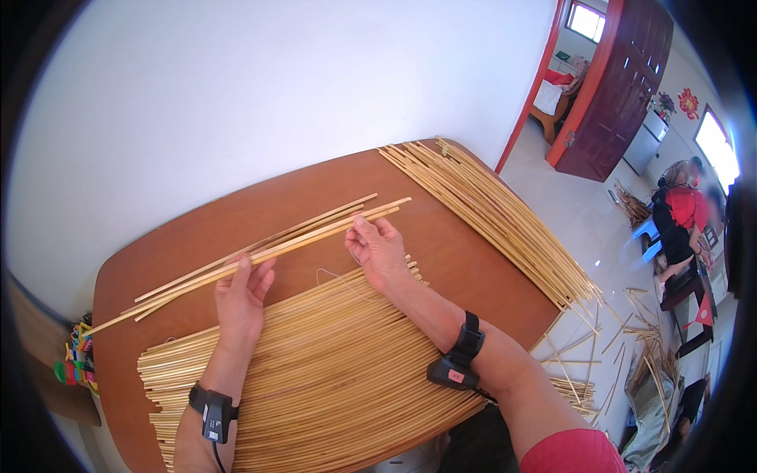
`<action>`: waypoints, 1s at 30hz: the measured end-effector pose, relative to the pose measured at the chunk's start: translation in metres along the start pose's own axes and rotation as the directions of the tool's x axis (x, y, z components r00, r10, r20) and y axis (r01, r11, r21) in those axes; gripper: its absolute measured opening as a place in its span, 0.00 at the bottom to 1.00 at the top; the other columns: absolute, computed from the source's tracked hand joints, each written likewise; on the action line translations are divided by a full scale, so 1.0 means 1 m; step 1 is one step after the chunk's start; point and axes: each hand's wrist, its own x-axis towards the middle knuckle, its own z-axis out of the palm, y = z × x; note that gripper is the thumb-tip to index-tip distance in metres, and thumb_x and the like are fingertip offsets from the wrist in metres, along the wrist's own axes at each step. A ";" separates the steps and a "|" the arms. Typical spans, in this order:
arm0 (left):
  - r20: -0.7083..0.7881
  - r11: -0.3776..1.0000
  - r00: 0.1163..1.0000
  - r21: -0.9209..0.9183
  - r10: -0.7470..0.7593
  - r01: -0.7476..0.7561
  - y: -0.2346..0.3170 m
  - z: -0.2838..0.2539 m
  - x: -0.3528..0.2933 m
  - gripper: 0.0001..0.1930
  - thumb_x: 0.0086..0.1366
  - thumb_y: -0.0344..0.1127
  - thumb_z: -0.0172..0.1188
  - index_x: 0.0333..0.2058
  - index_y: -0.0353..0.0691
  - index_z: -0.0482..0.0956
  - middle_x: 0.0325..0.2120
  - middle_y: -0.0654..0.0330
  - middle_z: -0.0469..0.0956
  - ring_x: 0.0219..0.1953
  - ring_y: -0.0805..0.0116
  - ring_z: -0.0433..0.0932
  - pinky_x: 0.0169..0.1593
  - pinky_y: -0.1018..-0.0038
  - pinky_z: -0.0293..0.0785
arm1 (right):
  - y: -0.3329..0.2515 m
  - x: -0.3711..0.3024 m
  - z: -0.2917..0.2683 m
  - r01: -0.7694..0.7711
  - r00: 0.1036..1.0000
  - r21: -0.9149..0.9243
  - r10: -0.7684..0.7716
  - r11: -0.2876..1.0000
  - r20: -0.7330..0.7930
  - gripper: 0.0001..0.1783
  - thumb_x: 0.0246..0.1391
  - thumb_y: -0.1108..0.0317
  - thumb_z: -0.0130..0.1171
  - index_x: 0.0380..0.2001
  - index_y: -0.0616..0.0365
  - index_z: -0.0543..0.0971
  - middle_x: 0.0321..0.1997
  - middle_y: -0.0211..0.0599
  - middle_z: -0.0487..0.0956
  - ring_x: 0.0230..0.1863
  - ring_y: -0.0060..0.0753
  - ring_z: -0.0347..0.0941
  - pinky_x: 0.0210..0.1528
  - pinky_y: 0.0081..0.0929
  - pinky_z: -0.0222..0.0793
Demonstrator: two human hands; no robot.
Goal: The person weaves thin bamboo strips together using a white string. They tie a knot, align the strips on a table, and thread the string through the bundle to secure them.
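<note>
Two long, straw-coloured stalks (307, 239) lie almost side by side, held up slantwise over the table. At their middle-left, the thumb and fingers of my left hand (241, 298) pinch them. My right hand (378, 251) grips them near the right end between thumb and fingers. Below both hands spreads a mat of closely laid stalks (323, 370), its near part under my forearms. A thin pale thread (335, 275) loops up from the mat's far edge beside my right hand. Behind the held pair, a few loose stalks (260, 256) rest on the table.
The brown table (189, 229) stands against a white wall. A big bundle of stalks (489, 217) lies along its right side. Scattered stalks (579, 363) cover floor to the right. Farther right, a person in red (688, 209) sits near a door (617, 87).
</note>
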 end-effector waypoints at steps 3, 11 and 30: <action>0.005 1.000 1.000 0.014 -0.002 0.002 0.000 0.000 0.000 0.05 0.70 0.34 0.62 0.43 0.44 0.81 0.43 0.57 0.84 0.49 0.61 0.84 0.44 0.76 0.86 | 0.000 -0.002 0.002 -0.006 1.000 0.005 0.006 1.000 0.027 0.07 0.63 0.69 0.64 0.42 0.59 0.79 0.32 0.28 0.78 0.36 0.22 0.77 0.41 0.22 0.79; -0.046 0.998 0.999 0.061 -0.022 0.025 0.001 0.003 -0.003 0.07 0.71 0.35 0.62 0.44 0.41 0.79 0.41 0.58 0.83 0.47 0.59 0.85 0.43 0.74 0.85 | 0.001 -0.002 0.001 -0.002 0.999 0.021 0.001 1.000 0.044 0.05 0.64 0.69 0.63 0.39 0.56 0.77 0.32 0.28 0.78 0.35 0.23 0.77 0.41 0.23 0.78; 0.007 0.999 0.999 -0.029 -0.034 0.035 0.003 0.005 -0.004 0.07 0.70 0.30 0.62 0.45 0.41 0.81 0.41 0.60 0.83 0.49 0.58 0.84 0.46 0.75 0.86 | 0.001 -0.004 0.002 0.007 1.000 -0.022 -0.006 1.000 0.009 0.07 0.63 0.69 0.63 0.41 0.56 0.77 0.35 0.30 0.79 0.36 0.27 0.78 0.43 0.33 0.81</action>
